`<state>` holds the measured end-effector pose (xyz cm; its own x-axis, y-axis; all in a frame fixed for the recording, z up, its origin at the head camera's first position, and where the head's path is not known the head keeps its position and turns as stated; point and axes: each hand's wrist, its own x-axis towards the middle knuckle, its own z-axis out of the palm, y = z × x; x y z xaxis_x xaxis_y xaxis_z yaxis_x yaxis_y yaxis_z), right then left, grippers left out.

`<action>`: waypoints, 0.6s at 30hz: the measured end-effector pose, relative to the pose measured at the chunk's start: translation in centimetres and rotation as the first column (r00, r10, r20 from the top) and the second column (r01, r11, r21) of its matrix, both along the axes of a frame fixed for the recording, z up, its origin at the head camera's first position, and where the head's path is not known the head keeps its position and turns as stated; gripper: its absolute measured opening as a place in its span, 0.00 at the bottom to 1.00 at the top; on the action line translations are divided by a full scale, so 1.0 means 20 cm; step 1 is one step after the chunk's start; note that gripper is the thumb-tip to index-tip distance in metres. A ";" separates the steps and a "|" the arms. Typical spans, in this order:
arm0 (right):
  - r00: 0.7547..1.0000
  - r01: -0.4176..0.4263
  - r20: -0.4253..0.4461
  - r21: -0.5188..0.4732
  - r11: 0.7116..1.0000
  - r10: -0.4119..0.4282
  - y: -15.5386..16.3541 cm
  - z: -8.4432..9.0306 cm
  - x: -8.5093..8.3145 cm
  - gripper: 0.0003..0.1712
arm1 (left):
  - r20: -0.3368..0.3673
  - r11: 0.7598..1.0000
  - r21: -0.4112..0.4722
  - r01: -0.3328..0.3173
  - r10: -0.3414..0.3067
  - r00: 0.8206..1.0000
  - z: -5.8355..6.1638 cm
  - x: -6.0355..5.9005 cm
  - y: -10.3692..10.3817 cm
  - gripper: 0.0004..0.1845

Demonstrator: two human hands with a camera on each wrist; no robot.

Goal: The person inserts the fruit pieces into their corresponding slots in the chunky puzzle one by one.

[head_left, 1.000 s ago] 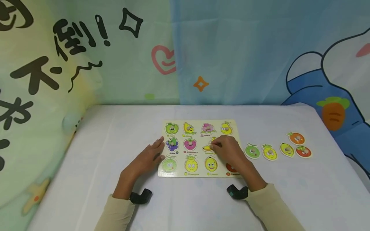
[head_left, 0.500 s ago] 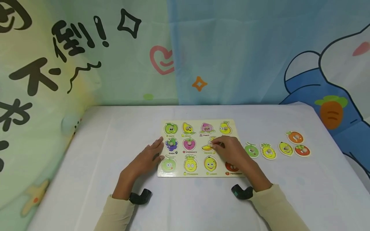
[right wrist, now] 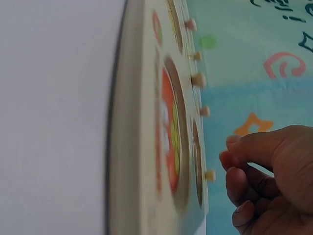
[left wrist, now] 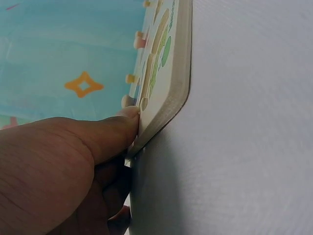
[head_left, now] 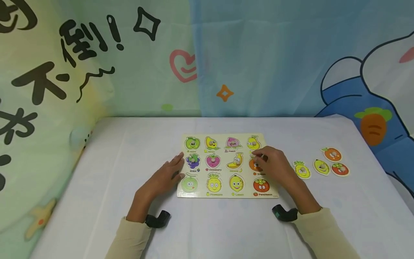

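Observation:
A cream puzzle board (head_left: 200,195) with fruit pictures lies on the white table. My left hand (head_left: 165,178) rests at its left edge with fingers extended; in the left wrist view the thumb (left wrist: 115,132) touches the board's edge near a corner. My right hand (head_left: 275,164) hovers over the board's right side, just above the orange picture (head_left: 254,164). Its fingers are loosely bent, with nothing seen between them in the right wrist view. The banana piece (head_left: 235,161) lies in the middle row, with the pear piece (head_left: 253,143) above and to its right.
Right of the board lie loose fruit pieces: a pineapple (head_left: 302,170), a lemon (head_left: 321,167), an orange (head_left: 332,154) and a red persimmon (head_left: 340,169). Apple (head_left: 192,143), grape (head_left: 193,161) and strawberry (head_left: 212,161) pieces show on the board. A printed curtain (head_left: 258,64) hangs behind.
My right hand has let go of the banana piece and moved right, over the orange picture. It now covers the loose green melon piece. The left hand stays at the board's edge.

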<state>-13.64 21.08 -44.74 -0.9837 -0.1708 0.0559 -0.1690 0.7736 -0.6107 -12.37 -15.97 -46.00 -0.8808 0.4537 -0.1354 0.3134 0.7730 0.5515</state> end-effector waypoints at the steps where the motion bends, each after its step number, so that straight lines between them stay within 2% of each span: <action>1: 1.000 0.007 -0.004 0.000 1.000 -0.007 0.02 0.00 0.00 0.13 | 0.002 1.000 -0.001 -0.001 0.001 1.000 0.00 0.00 0.00 0.32; 7: 0.997 0.063 -0.041 -0.001 0.998 -0.063 0.20 -0.02 0.00 0.13 | 0.013 1.000 -0.015 0.005 -0.005 1.000 -0.01 0.00 0.02 0.32; 12: 0.982 0.158 -0.107 0.035 0.987 -0.154 0.38 -0.07 -0.02 0.13 | 0.001 1.000 -0.016 -0.003 0.003 1.000 -0.01 0.00 0.01 0.32; 18: 0.959 0.268 -0.095 0.012 0.963 -0.266 0.53 0.02 0.02 0.15 | -0.004 1.000 0.001 0.014 -0.014 1.000 -0.01 0.00 0.00 0.32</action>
